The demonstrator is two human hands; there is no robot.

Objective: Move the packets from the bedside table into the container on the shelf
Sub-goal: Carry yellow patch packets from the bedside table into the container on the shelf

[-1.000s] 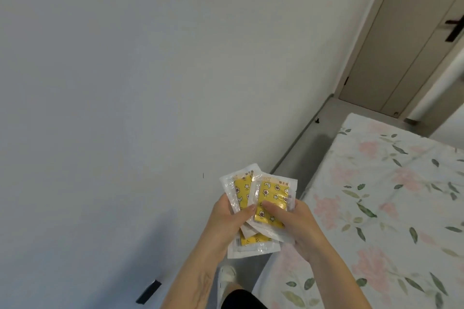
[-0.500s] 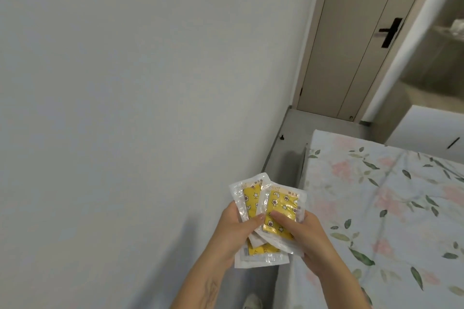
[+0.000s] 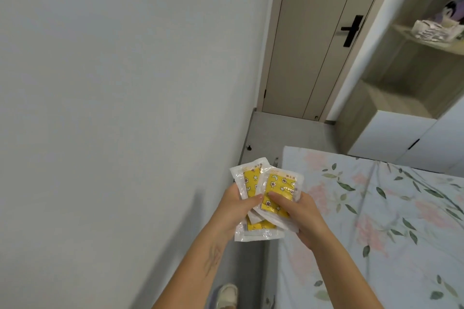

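A fanned bunch of clear packets with yellow patterned inserts sits in front of me, held by both hands. My left hand grips the left packets with its thumb across them. My right hand grips the right packet, thumb pressed on its yellow face. Far at the upper right, a shelf in an open cabinet carries a clear container holding pale items.
A plain wall fills the left. A narrow floor strip runs between the wall and a bed with a floral sheet, toward a closed door with a black handle. White cabinet fronts stand below the shelf. My shoe shows at the bottom.
The view has swung right and forward: door and shelf cabinet have come into sight and grown nearer. Both hands keep the same hold on the packets.
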